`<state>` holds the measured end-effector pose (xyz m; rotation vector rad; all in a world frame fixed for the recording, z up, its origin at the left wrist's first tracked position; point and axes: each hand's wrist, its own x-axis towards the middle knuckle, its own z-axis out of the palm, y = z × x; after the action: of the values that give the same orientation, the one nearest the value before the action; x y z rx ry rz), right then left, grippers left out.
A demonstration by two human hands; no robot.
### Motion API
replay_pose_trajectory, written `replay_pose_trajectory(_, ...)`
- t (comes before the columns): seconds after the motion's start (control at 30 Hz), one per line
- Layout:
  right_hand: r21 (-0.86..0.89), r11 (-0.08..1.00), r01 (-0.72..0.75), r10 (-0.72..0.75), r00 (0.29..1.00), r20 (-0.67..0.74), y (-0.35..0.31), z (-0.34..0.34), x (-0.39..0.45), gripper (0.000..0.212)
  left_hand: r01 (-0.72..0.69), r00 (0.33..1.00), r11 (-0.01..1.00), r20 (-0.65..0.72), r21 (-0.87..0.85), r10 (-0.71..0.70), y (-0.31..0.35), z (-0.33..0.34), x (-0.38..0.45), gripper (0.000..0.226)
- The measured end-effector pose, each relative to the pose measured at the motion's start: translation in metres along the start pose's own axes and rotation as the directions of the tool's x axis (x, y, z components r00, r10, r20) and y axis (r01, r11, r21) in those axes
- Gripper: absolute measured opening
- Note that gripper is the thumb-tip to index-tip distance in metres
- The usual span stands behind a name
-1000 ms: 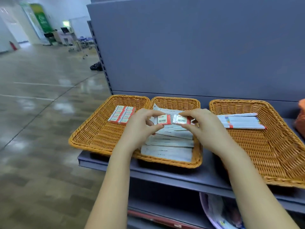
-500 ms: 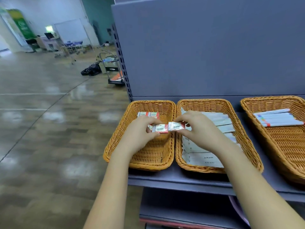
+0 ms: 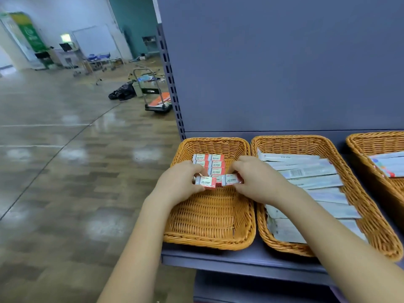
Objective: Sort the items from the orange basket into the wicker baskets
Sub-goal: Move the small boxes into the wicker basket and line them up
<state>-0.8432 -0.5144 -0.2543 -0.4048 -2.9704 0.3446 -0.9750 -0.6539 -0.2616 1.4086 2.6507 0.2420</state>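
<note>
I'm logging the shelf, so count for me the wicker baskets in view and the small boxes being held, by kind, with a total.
Wicker baskets: 3, left, middle, right
Held boxes: 2, one in the left hand at, one in the right hand at
Total: 5

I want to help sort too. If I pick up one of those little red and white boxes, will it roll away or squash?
Probably not. The small red and white box has flat sides, so it should not roll. The left hand pinches it with fingertips, so it seems light. It keeps its shape, so likely stiff.
</note>
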Motion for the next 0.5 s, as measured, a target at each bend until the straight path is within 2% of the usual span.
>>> replay_pose_trajectory(0.1, -0.039, 0.999, -0.025, 0.026, 0.999, 0.032, -0.008, 0.005, 0.009, 0.031, -0.026, 1.0, 0.997, 0.019, 0.07, 0.025, -0.009, 0.004, 0.003, 0.038)
replay_pose_trajectory(0.3, -0.056, 0.993, -0.1, 0.105, 0.989, 0.104, -0.027, 0.017, 0.018, 0.034, -0.186, 0.982, 0.955, 0.02, 0.231, 0.186, -0.018, 0.013, 0.009, 0.037)
replay_pose_trajectory(0.5, -0.112, 0.985, -0.131, 0.146, 0.98, 0.136, -0.036, 0.03, 0.027, 0.03, -0.201, 0.977, 0.938, -0.011, 0.284, 0.212, -0.027, 0.014, 0.013, 0.037)
